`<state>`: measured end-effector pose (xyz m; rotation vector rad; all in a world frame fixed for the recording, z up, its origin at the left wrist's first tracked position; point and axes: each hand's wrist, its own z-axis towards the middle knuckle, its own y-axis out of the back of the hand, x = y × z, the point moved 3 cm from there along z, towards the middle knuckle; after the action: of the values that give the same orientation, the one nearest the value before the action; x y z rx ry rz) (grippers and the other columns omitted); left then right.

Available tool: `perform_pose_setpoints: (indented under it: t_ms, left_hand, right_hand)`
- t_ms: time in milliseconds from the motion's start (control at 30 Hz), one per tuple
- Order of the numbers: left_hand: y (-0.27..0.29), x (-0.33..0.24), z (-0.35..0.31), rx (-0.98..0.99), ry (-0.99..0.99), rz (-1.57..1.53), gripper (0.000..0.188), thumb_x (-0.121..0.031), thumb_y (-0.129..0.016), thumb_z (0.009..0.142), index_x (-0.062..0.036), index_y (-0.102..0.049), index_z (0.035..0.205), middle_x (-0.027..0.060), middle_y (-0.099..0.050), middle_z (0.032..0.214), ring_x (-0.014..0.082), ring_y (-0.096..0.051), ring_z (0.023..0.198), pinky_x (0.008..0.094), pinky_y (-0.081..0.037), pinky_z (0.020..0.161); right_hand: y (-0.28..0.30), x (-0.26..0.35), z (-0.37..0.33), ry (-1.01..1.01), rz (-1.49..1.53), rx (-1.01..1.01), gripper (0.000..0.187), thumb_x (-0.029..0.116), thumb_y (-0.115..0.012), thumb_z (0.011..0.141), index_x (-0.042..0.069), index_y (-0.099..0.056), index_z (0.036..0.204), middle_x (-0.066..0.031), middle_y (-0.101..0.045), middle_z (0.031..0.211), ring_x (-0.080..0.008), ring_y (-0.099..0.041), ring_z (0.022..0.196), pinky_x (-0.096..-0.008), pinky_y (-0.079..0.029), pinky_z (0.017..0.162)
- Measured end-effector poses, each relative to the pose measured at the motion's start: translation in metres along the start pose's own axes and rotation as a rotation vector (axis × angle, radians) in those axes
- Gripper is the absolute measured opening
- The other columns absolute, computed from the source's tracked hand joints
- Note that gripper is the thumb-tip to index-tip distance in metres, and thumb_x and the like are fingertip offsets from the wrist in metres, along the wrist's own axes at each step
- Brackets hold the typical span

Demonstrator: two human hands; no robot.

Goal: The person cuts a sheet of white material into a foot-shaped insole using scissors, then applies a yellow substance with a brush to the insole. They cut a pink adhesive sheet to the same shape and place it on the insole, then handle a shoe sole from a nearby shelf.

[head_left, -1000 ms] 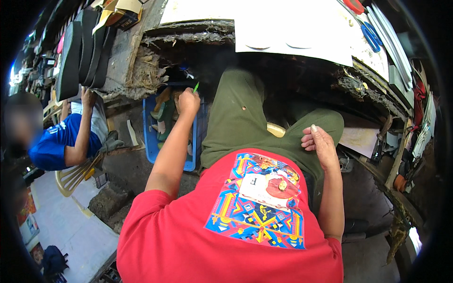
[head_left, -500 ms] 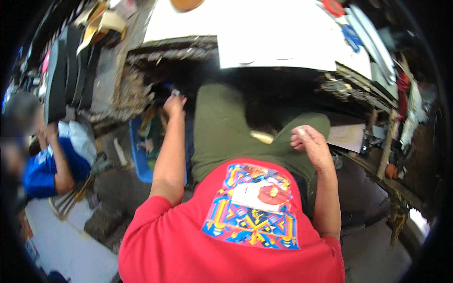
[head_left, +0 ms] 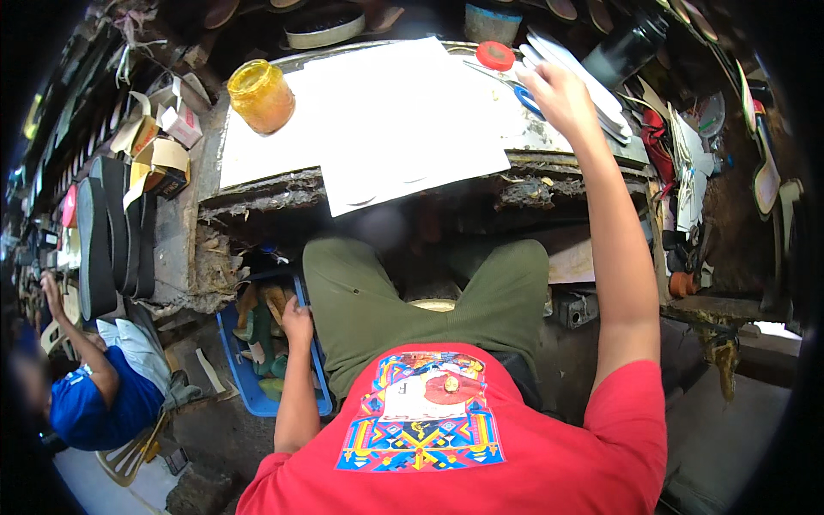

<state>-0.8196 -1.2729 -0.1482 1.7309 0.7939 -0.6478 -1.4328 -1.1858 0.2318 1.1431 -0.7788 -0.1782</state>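
Note:
My right hand (head_left: 562,99) reaches over the far right of the bench, its fingers stretched out beside the blue-handled scissors (head_left: 527,99). I cannot tell whether it touches them. White sheets (head_left: 403,129) cover the bench top, and a stack of white pieces (head_left: 592,90) lies right behind this hand. Down on the left, my left hand (head_left: 298,324) is closed at the inner side of a blue plastic crate (head_left: 249,390). Brown and green shaped pieces (head_left: 262,330) fill the crate. A brown one (head_left: 276,300) is next to my left fingers; what they hold is hidden.
An open jar of yellow-brown paste (head_left: 261,99) stands on the bench's left, a red lid (head_left: 495,56) at its back. The bench's front edge (head_left: 257,193) is ragged. Dark soles (head_left: 107,232) and small boxes (head_left: 163,167) crowd the left. A person in blue (head_left: 107,395) sits nearby.
My right hand has gone from above my lap up to the scissors on the bench. My left hand has drawn back from under the bench edge to the crate. The view has tilted up.

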Motion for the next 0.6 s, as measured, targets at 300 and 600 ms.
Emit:
perform_pose_setpoints:
  t_ms: [300, 600]
  left_hand:
    - [0.061, -0.283, -0.059, -0.3, -0.856, -0.148, 0.046, 0.001, -0.071, 0.092, 0.0013, -0.058, 0.136, 0.0152, -0.069, 0.115, 0.0266, -0.069, 0.102, 0.0376, -0.056, 0.089]
    - [0.057, -0.455, 0.095, -0.053, -0.582, -0.107, 0.101, -0.034, -0.093, 0.071, 0.0019, -0.041, 0.15, 0.0228, -0.048, 0.153, 0.0314, -0.049, 0.14, 0.0418, -0.043, 0.113]
  right_hand:
    - [-0.067, 0.004, 0.102, -0.12, -0.256, -0.026, 0.054, 0.052, -0.073, 0.082, 0.009, -0.07, 0.113, -0.0175, -0.074, 0.115, -0.0332, -0.069, 0.114, -0.0456, -0.053, 0.097]
    - [-0.03, 0.096, 0.018, 0.233, 0.489, 0.015, 0.071, 0.049, -0.08, 0.084, 0.001, -0.06, 0.132, -0.0192, -0.069, 0.124, -0.028, -0.067, 0.113, -0.0384, -0.053, 0.097]
